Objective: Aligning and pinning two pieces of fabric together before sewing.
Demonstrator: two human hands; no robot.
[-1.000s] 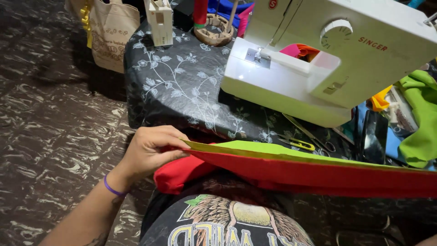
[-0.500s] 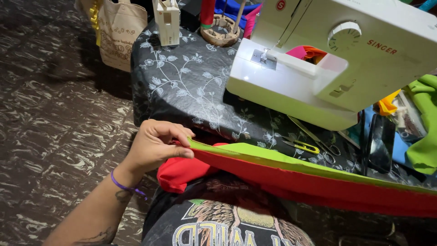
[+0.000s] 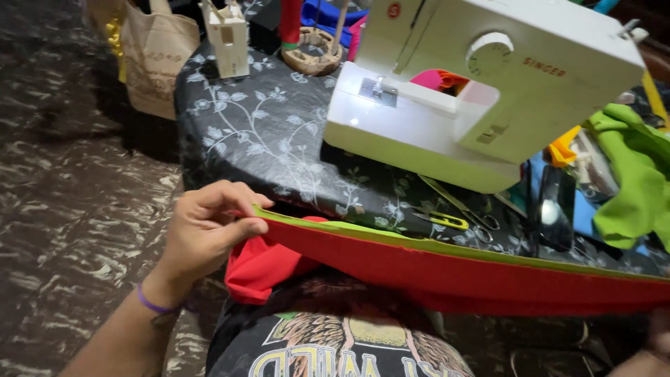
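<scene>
My left hand (image 3: 206, 234) pinches the left end of a long red fabric (image 3: 447, 276) with a lime green layer (image 3: 419, 244) lying along its top edge. The fabric stretches taut across my lap, from that hand to the right edge of the view. A loose fold of red cloth (image 3: 258, 269) hangs under the pinched end. Only a sliver of my right hand (image 3: 657, 342) shows at the bottom right corner, below the fabric's far end. Its fingers are out of view.
A white sewing machine (image 3: 481, 91) stands on a table with a black floral cloth (image 3: 258, 132). Scissors (image 3: 464, 206), yellow-handled snips (image 3: 443, 220) and a dark phone (image 3: 555, 209) lie near the front edge. Green cloth (image 3: 631, 181) is piled at right. A paper bag (image 3: 157, 59) stands on the marbled floor.
My left hand keeps its pinch on the fabric's end, fingers closing a little tighter. The fabric stays taut. The view has shifted slightly.
</scene>
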